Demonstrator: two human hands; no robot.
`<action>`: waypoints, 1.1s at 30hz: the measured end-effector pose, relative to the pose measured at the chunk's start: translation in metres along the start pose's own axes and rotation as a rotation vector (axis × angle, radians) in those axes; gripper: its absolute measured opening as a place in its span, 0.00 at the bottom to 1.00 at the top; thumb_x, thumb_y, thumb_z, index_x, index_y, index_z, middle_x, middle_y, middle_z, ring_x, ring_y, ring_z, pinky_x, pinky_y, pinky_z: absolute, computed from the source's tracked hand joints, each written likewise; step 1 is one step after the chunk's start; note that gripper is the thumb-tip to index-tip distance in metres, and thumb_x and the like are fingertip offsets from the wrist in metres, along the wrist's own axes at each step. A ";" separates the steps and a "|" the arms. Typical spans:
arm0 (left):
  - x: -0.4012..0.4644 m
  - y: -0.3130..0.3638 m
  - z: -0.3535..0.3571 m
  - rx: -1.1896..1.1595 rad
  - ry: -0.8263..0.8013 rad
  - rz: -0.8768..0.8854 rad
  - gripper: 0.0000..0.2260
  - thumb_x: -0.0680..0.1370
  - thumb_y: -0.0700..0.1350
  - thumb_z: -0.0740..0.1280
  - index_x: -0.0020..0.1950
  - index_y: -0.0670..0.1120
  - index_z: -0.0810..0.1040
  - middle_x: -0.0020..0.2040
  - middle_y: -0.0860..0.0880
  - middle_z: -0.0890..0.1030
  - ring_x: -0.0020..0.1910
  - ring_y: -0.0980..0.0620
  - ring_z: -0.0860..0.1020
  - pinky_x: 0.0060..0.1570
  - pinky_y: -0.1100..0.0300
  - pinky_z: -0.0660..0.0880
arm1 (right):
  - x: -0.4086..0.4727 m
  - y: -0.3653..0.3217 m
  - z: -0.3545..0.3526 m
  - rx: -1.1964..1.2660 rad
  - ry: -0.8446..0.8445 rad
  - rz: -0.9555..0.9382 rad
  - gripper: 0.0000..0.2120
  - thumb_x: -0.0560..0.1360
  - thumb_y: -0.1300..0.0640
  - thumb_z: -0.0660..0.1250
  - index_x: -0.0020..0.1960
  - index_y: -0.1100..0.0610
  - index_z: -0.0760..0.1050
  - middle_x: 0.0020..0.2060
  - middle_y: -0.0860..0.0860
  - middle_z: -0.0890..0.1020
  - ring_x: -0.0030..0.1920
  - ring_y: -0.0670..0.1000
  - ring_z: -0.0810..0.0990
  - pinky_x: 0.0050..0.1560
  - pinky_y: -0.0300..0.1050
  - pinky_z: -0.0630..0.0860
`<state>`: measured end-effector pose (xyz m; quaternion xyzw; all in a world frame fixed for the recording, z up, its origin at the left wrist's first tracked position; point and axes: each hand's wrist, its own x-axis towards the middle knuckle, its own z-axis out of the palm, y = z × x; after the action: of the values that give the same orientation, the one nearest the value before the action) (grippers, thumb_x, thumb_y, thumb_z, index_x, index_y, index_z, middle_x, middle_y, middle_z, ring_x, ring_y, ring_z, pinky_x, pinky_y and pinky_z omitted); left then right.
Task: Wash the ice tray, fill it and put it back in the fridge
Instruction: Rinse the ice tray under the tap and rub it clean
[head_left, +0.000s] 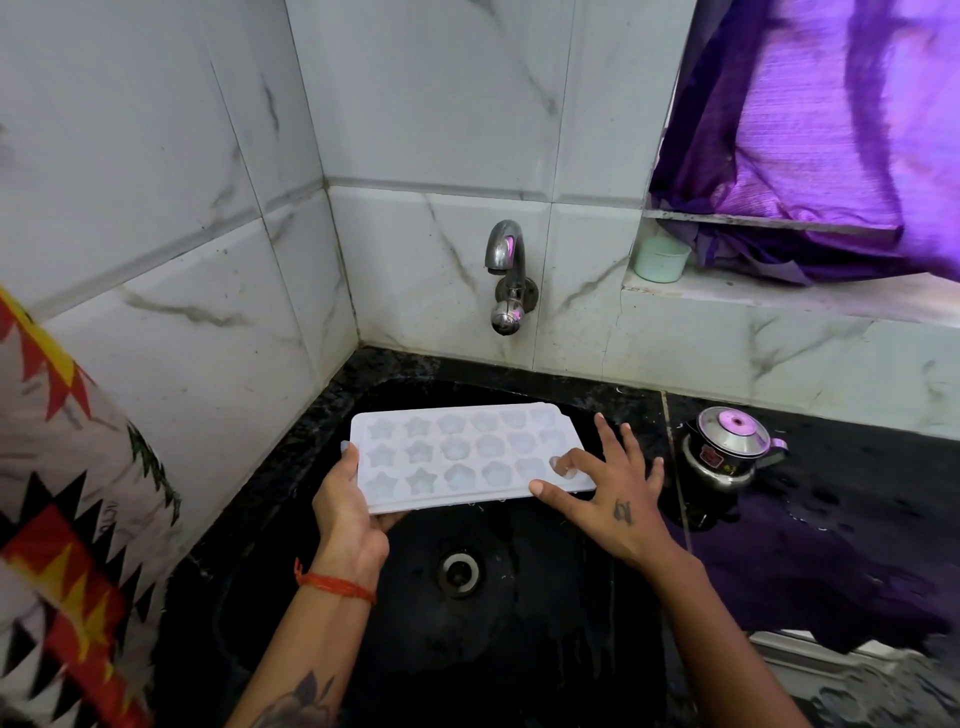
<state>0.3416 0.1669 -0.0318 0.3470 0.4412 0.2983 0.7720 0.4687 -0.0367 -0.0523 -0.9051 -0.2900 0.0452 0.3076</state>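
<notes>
Here my left hand (349, 506) grips the ice tray (467, 454) by its end; my right hand (605, 491), fingers spread, rests on the other end.

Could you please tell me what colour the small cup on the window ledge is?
The cup is pale mint green, seen in the head view.

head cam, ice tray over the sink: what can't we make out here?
- Whether the ice tray cavities hold water: pale, translucent, too faint in the head view.
- Left hand fingers: hidden under the tray; only the thumb shows on its edge.
- Whether the tap is running: no stream is discernible.
- Kettle label: too small to read.
- Patterned cloth on the left: cut off by the frame edge.
</notes>
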 end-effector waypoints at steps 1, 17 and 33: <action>0.000 0.000 0.000 0.000 0.001 -0.002 0.13 0.80 0.53 0.61 0.47 0.45 0.78 0.44 0.44 0.82 0.42 0.45 0.80 0.36 0.50 0.77 | 0.000 0.001 0.000 -0.025 0.006 -0.004 0.24 0.60 0.21 0.58 0.42 0.38 0.71 0.78 0.49 0.50 0.77 0.52 0.38 0.70 0.64 0.32; -0.003 -0.001 0.001 -0.008 -0.022 0.008 0.13 0.80 0.53 0.60 0.46 0.46 0.78 0.43 0.45 0.82 0.42 0.45 0.80 0.40 0.49 0.77 | -0.001 -0.016 0.000 -0.037 0.138 -0.171 0.26 0.63 0.24 0.55 0.48 0.41 0.73 0.77 0.47 0.50 0.77 0.50 0.38 0.70 0.60 0.29; -0.002 -0.003 0.002 -0.008 -0.034 0.000 0.13 0.80 0.53 0.60 0.46 0.45 0.78 0.44 0.44 0.82 0.43 0.45 0.80 0.40 0.48 0.78 | -0.001 -0.017 0.005 -0.267 0.145 -0.240 0.32 0.64 0.20 0.46 0.44 0.43 0.75 0.78 0.51 0.50 0.76 0.56 0.35 0.65 0.60 0.21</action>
<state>0.3427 0.1627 -0.0322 0.3492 0.4267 0.2942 0.7806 0.4580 -0.0242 -0.0466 -0.8977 -0.3764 -0.0960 0.2079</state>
